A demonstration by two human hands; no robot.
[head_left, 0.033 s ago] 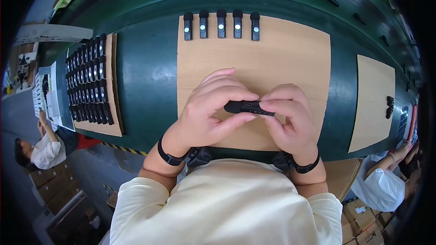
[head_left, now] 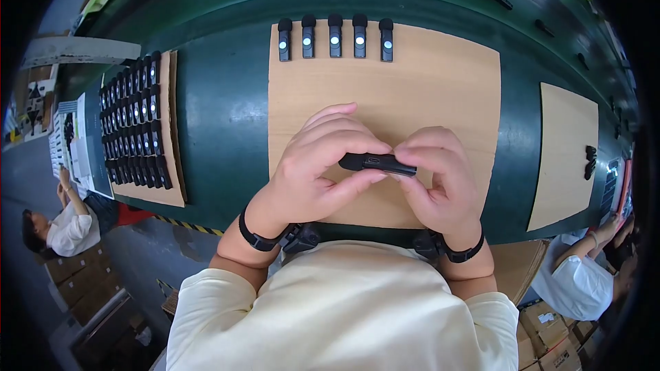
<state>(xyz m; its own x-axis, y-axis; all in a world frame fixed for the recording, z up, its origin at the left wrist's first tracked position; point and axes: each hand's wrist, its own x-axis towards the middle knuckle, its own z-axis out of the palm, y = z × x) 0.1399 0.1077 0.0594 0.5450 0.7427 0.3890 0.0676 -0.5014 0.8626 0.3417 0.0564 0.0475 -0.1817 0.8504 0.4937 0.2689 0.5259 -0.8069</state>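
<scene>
Microphone (head_left: 385, 163), small and black, held sideways in both hands above the middle cardboard sheet (head_left: 440, 89) on the green surface (head_left: 220, 117). Left hand (head_left: 302, 168) curled into a narrow pinch near the foam cap (head_left: 350, 161), index finger on the far side, thumb on the near side. Right hand (head_left: 447, 178) pinched nearly closed too, fingertips on the opposite end. Little slot (head_left: 373, 161) showing between the two grips.

Handling-wise, probably super light, with a stiff body and a soft, squishy cap. Looks smooth, so maybe a tad slippery, and likely a bit fragile inside. Best to grab by the long edges of the body, clear of foam and slot.

Containers: cardboard boxes (head_left: 550, 333) piled low on the right, more boxes (head_left: 82, 273) low on the left. Can't make out any contents. Otherwise flat sheets, carrying rather than containing: five matching microphones (head_left: 335, 36) lined up along the far edge of the middle one, tight rows of similar ones (head_left: 134, 124) on the left sheet (head_left: 177, 172), some tiny dark pieces (head_left: 590, 163) on the right sheet (head_left: 567, 130).
</scene>
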